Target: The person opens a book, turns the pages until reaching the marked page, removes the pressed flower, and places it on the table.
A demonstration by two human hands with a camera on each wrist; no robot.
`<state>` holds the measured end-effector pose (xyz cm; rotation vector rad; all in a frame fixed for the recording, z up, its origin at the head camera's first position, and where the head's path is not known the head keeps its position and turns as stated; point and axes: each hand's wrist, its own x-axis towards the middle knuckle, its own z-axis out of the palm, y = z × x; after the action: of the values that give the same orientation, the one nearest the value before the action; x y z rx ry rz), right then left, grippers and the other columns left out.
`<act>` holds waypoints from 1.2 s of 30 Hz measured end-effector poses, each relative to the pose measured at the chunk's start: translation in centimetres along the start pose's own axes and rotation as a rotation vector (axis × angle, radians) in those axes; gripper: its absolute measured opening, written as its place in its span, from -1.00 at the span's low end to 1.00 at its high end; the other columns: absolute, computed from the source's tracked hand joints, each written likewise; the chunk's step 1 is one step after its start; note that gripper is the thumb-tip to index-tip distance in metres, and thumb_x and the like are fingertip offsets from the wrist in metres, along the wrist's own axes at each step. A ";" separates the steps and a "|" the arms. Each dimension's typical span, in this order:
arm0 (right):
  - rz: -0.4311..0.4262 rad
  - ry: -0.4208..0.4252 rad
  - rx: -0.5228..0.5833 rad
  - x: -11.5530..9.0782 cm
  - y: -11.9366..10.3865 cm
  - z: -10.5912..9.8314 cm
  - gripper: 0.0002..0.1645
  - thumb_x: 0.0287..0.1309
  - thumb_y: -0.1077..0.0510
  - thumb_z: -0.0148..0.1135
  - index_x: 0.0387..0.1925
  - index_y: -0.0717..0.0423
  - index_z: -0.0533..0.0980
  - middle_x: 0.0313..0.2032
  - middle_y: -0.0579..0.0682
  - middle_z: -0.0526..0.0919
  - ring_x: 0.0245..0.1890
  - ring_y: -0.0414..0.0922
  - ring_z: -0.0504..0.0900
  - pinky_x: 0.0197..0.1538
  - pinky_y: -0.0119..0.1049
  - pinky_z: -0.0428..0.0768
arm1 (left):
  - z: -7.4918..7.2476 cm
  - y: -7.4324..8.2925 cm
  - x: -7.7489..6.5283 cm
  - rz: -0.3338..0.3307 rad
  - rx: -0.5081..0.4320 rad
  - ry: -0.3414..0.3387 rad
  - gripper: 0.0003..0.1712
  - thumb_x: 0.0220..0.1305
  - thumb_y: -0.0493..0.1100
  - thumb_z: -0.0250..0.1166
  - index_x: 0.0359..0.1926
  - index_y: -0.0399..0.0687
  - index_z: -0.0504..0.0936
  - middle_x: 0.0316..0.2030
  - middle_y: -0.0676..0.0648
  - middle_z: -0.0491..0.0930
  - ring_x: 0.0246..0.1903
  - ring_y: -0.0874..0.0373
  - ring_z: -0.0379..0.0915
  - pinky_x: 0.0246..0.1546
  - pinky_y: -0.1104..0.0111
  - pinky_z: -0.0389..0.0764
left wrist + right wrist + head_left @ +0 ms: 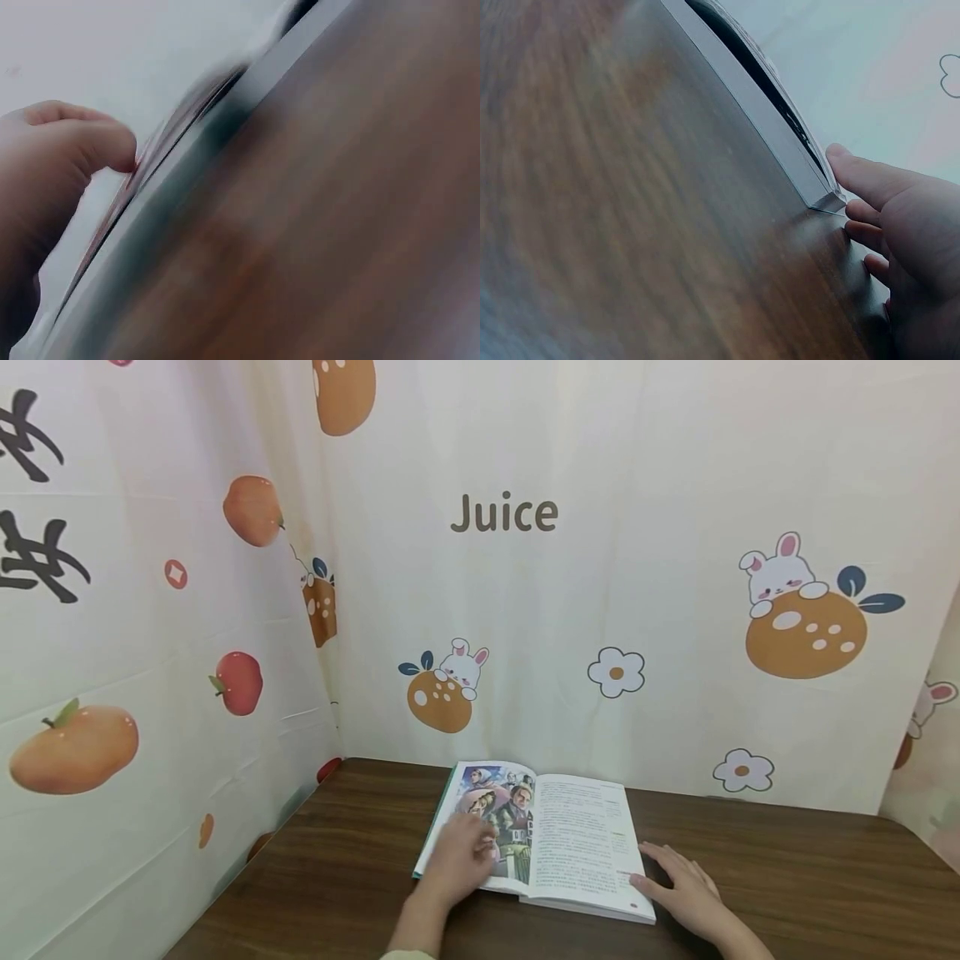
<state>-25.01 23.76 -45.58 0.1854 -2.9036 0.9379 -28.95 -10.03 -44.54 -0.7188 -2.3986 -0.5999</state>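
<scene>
1. Sleeve [408, 955]: a pale cuff at the left wrist, bottom edge of the head view.
2. Right hand [686, 889]: fingers extended and relaxed beside the right edge of the book [573, 835], thumb touching the page edge near its lower corner.
3. Left hand [461, 860]: fingers bent over the lower part of the illustrated left page [517, 835], thumb at the page edges in the blurred left wrist view; whether it pinches a page cannot be told.
4. Book: lies spread between the hands, coloured figures on the left, printed text on the right, a green cover edge showing at left.
5. Table [787, 860]: dark brown, wood-grained, beneath the book.
6. Curtain [675, 468]: pale, behind the table, printed with "Juice", rabbits on orange fruit, and white flowers.
</scene>
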 end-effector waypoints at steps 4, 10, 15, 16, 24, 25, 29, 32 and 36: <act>-0.001 0.001 -0.002 0.1 0.1 0.0 -0.16 0.08 -0.26 0.15 0.21 0.24 0.33 0.23 0.33 0.28 0.26 0.36 0.07 0.15 0.39 -0.11 | 2.0 4.2 0.8 0.258 0.038 -0.029 -0.68 -0.12 -0.30 0.28 -0.25 0.07 0.63 -0.26 0.16 0.58 -0.19 0.28 0.47 -0.09 0.46 0.46; -0.018 -0.015 0.039 0.0 0.4 -0.2 -0.18 0.07 -0.22 0.18 0.21 0.24 0.32 0.23 0.34 0.27 0.26 0.38 0.04 0.13 0.41 -0.12 | 3.2 8.2 0.8 0.286 0.037 -0.184 -0.76 0.20 -0.08 0.21 -0.10 0.19 0.62 -0.12 0.24 0.56 -0.02 0.37 0.42 0.11 0.15 0.39; -0.039 -0.040 0.109 -0.3 0.5 -0.6 -0.21 0.03 -0.15 0.22 0.19 0.25 0.32 0.23 0.37 0.25 0.27 0.40 -0.01 0.13 0.41 -0.16 | 3.3 8.8 0.5 0.157 -0.025 -0.328 -0.69 0.23 0.15 0.16 -0.04 0.28 0.60 -0.01 0.28 0.49 0.10 0.37 0.31 0.12 -0.21 0.19; -0.042 -0.043 0.118 -0.4 0.4 -0.6 -0.21 0.03 -0.15 0.23 0.19 0.25 0.32 0.23 0.37 0.25 0.27 0.40 -0.02 0.14 0.40 -0.17 | 3.3 8.8 0.5 0.146 -0.034 -0.345 -0.67 0.22 0.18 0.17 -0.04 0.28 0.60 0.00 0.27 0.48 0.11 0.36 0.31 0.12 -0.22 0.17; -0.034 -0.049 0.117 -0.3 0.4 -0.6 -0.18 0.00 -0.16 0.26 0.19 0.26 0.33 0.24 0.37 0.24 0.28 0.39 -0.02 0.16 0.38 -0.19 | 3.2 8.7 0.5 0.113 -0.078 -0.383 -0.57 0.07 0.28 0.24 -0.06 0.28 0.61 0.02 0.26 0.45 0.12 0.34 0.28 0.12 -0.24 0.13; -0.033 -0.049 0.117 -0.3 0.4 -0.6 -0.18 0.00 -0.16 0.26 0.19 0.26 0.33 0.24 0.37 0.24 0.28 0.39 -0.02 0.16 0.38 -0.19 | 3.2 8.7 0.5 0.110 -0.080 -0.384 -0.56 0.05 0.28 0.26 -0.07 0.28 0.62 0.02 0.26 0.45 0.12 0.34 0.28 0.12 -0.24 0.13; -0.034 -0.044 0.115 -0.3 0.4 -0.6 -0.18 0.00 -0.16 0.26 0.18 0.27 0.33 0.24 0.37 0.25 0.27 0.39 -0.01 0.16 0.38 -0.18 | 3.3 8.7 0.5 0.112 -0.079 -0.383 -0.56 0.03 0.26 0.28 -0.07 0.27 0.62 0.01 0.26 0.45 0.12 0.34 0.28 0.12 -0.25 0.14; -0.036 -0.030 0.099 -0.2 0.4 -0.5 -0.18 0.01 -0.17 0.26 0.18 0.28 0.33 0.23 0.36 0.26 0.27 0.40 0.01 0.15 0.39 -0.15 | 3.4 8.6 0.5 0.115 -0.075 -0.382 -0.56 0.02 0.26 0.28 -0.07 0.26 0.63 0.01 0.26 0.45 0.12 0.34 0.28 0.12 -0.24 0.14; -0.031 -0.001 0.061 -0.1 0.2 -0.3 -0.17 0.01 -0.20 0.24 0.16 0.29 0.35 0.20 0.36 0.30 0.25 0.39 0.06 0.15 0.39 -0.10 | 3.4 8.6 0.5 0.112 -0.076 -0.380 -0.57 0.05 0.25 0.27 -0.08 0.26 0.62 0.01 0.26 0.45 0.12 0.34 0.28 0.13 -0.24 0.13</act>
<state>-24.89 24.13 -45.49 0.2350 -2.8659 1.0225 -25.39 -1.46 -44.61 -1.0742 -2.6655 -0.5503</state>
